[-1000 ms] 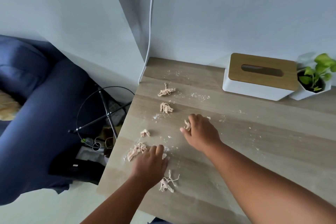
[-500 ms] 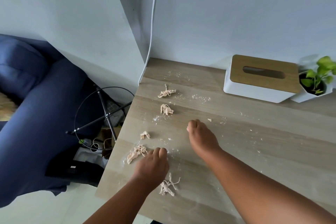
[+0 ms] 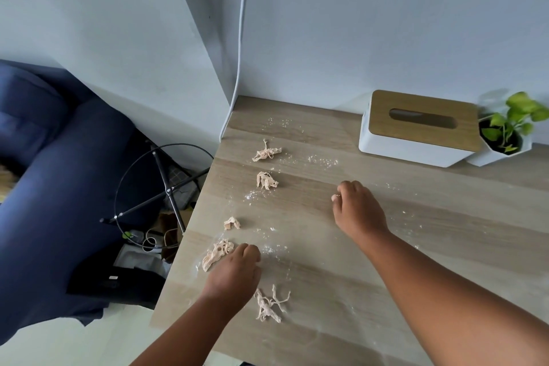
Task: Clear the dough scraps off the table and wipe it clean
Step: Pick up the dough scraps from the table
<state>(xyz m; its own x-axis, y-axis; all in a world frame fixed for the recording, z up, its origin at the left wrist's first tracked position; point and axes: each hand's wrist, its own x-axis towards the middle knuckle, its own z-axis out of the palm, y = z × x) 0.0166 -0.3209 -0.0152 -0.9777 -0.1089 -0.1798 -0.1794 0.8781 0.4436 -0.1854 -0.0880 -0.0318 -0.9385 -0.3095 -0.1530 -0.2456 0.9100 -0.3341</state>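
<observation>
Several pale dough scraps lie along the left side of the wooden table [image 3: 445, 249], with flour dust around them. The farthest scrap [image 3: 266, 152] and a second scrap [image 3: 266, 181] lie toward the wall. A small scrap [image 3: 231, 223] sits near the left edge. My left hand [image 3: 234, 272] rests on the table with fingers curled under, its knuckles against a long scrap [image 3: 216, 254]; a stringy scrap [image 3: 269, 304] lies just right of the wrist. My right hand [image 3: 358, 209] is closed, a pale bit of dough showing at its fingertips.
A white tissue box with a wooden lid [image 3: 416, 131] and a small potted plant [image 3: 505, 134] stand at the back right by the wall. A white cable [image 3: 237, 68] hangs at the table's back left corner. Left of the table are a black wire stand [image 3: 160, 196] and a blue sofa [image 3: 59, 172].
My right hand closed over the scrap in front of it, which is now out of sight, then moved right to a crumb. My left hand stayed by the long scrap.
</observation>
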